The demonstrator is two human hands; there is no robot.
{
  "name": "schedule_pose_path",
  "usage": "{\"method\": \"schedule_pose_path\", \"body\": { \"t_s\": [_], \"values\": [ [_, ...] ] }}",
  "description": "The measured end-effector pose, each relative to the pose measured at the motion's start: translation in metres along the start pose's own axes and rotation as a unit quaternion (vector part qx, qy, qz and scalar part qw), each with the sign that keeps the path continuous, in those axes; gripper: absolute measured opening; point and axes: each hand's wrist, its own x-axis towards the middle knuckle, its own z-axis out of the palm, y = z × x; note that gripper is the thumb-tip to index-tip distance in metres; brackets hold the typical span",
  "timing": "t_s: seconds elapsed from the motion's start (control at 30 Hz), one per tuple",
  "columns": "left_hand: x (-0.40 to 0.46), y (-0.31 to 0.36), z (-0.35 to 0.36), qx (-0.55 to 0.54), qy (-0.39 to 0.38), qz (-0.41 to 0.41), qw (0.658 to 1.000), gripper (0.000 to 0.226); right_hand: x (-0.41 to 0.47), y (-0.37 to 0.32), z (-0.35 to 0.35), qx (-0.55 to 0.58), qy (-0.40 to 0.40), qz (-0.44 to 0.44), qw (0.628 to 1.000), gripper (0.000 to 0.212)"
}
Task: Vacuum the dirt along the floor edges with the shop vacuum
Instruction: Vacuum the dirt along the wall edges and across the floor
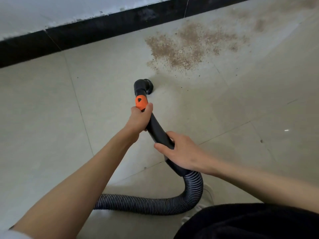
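My left hand [138, 118] grips the black wand [156, 128] just below its orange collar [141, 102], fingers curled round it. My right hand [181, 152] grasps the wand lower down, just above the ribbed hose [155, 206], which loops behind it across the tile floor [43, 118]. The brush nozzle [144, 87] at the wand's tip touches the floor; beyond it brown dirt [181, 47] lies near the black baseboard [86, 30]

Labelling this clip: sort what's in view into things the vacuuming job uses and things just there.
Job:
- left hand gripping the black wand
- right hand holding the wand lower down
- brush nozzle on the floor
- ribbed hose
- brown dirt near the black baseboard

Just there:
- floor tiles
- white wall
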Motion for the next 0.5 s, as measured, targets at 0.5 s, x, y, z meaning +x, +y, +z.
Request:
{"method": "schedule_pose_path", "body": {
  "t_s": [0.5],
  "values": [
    [-0.033,-0.011,0.026,0.048,0.069,-0.018,0.996,0.049,-0.031,0.015,0.004,0.02,-0.014,-0.006,1.0,0.027]
  ]
}}
